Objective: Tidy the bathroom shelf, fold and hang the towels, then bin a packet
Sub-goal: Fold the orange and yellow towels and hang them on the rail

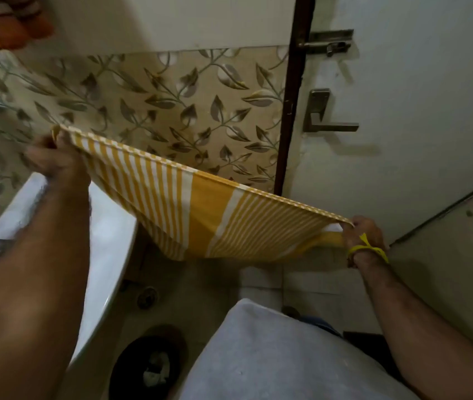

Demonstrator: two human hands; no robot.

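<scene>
A yellow-and-white striped towel (pixel 200 209) is stretched out in front of me, sagging in the middle. My left hand (pixel 53 157) pinches its upper left corner, above the washbasin. My right hand (pixel 363 235), with a yellow thread tied round the wrist, grips the lower right corner near the door. A dark round bin (pixel 150 362) stands on the floor below, with pale scraps inside. An orange-brown towel (pixel 4 27) shows blurred at the top left.
A white washbasin (pixel 108 235) juts out at the left under my left arm. The white door (pixel 402 96) with lever handle (pixel 324 116) and bolt (pixel 330 44) is at the right. Leaf-patterned tiles (pixel 171 105) cover the wall ahead.
</scene>
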